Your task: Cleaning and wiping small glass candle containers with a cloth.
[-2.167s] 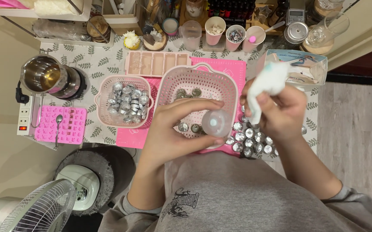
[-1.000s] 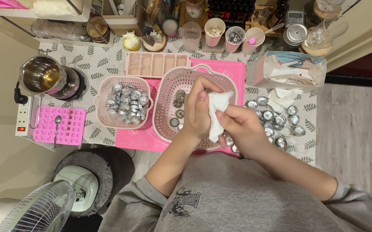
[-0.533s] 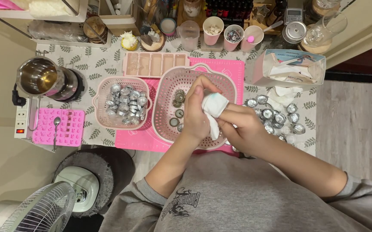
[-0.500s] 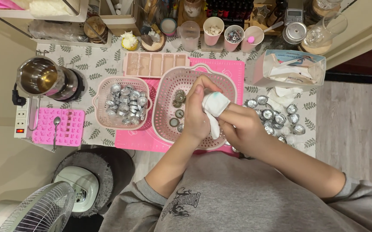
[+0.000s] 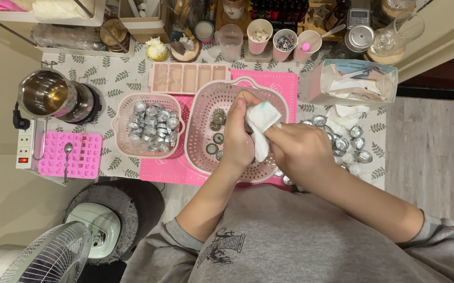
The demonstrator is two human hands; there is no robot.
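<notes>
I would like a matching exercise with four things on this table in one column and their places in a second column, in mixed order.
Things:
1. white tissue
2. metal spoon
3. small pink basket
4. steel pot

Places:
A. at the table's far left
B. full of silver tealight cups
C. between both hands
D. on the pink silicone mould

Pairs: 1-C, 2-D, 3-B, 4-A

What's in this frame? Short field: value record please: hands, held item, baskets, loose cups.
left hand: closed around something hidden, over the large basket
right hand: presses a white tissue against the left hand
large pink basket: a few small round cups inside
small pink basket: heaped with silver foil cups
loose foil cups: on the table right of the hands
</notes>
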